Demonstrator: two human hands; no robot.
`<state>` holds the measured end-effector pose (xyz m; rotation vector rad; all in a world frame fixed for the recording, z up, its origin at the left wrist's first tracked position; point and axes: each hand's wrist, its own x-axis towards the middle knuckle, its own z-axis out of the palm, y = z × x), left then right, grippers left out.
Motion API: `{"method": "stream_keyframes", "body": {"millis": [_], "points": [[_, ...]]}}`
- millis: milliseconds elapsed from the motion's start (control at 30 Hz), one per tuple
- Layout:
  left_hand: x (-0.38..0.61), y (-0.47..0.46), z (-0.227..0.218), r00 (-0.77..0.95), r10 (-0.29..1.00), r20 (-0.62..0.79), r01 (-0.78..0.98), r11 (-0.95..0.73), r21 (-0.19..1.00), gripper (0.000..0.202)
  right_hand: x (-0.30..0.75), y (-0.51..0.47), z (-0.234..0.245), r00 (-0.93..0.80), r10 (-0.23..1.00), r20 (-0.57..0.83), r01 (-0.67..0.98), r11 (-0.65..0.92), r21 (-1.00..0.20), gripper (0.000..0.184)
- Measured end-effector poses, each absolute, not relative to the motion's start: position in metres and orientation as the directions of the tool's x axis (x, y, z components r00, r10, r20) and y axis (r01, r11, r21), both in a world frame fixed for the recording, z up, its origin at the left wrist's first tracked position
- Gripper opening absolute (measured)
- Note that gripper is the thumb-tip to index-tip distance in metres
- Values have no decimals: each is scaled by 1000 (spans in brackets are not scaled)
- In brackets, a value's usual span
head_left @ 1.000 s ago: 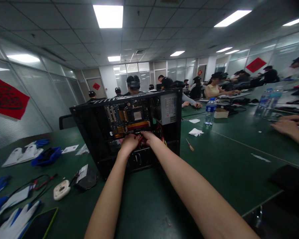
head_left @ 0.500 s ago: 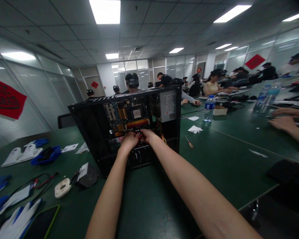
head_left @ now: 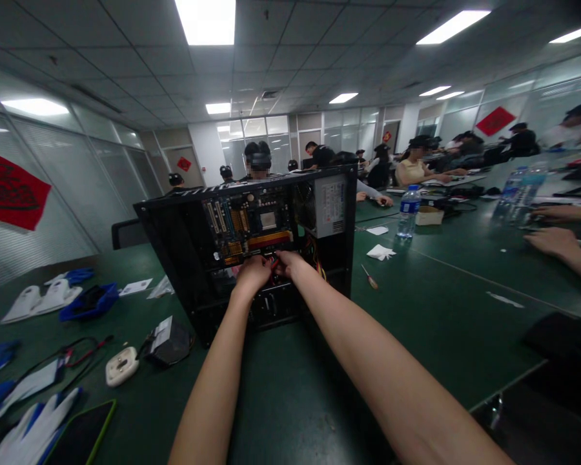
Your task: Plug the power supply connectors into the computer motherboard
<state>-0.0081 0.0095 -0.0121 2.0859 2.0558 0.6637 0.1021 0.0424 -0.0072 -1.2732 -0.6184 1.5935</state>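
Observation:
An open black computer case stands on the green table, its motherboard and grey power supply facing me. Both my arms reach into it. My left hand and my right hand are closed side by side just below the motherboard, pinching a red cable between them. Yellow and red wires hang to the right of my right hand. What the fingertips grip beyond the cable is hidden.
Left of the case lie a black boxed part, a white round device, cables, white and blue gloves and a phone. A screwdriver, tissues and a water bottle sit to the right. Another person's hands rest at far right.
Both hands have stayed at the same spot inside the case, fingers shifting slightly on the red cable. My head view tilted a little; nothing else moved.

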Motion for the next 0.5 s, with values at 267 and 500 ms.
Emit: {"method": "stream_keyframes", "body": {"millis": [267, 500], "points": [[-8, 9, -12, -30, 978, 208, 914, -57, 401, 32, 103, 49, -9, 19, 894, -447, -323, -418, -849, 12], [-6, 4, -7, -29, 981, 190, 914, -51, 403, 34, 105, 49, -8, 21, 893, -450, -308, -422, -853, 15]]}}
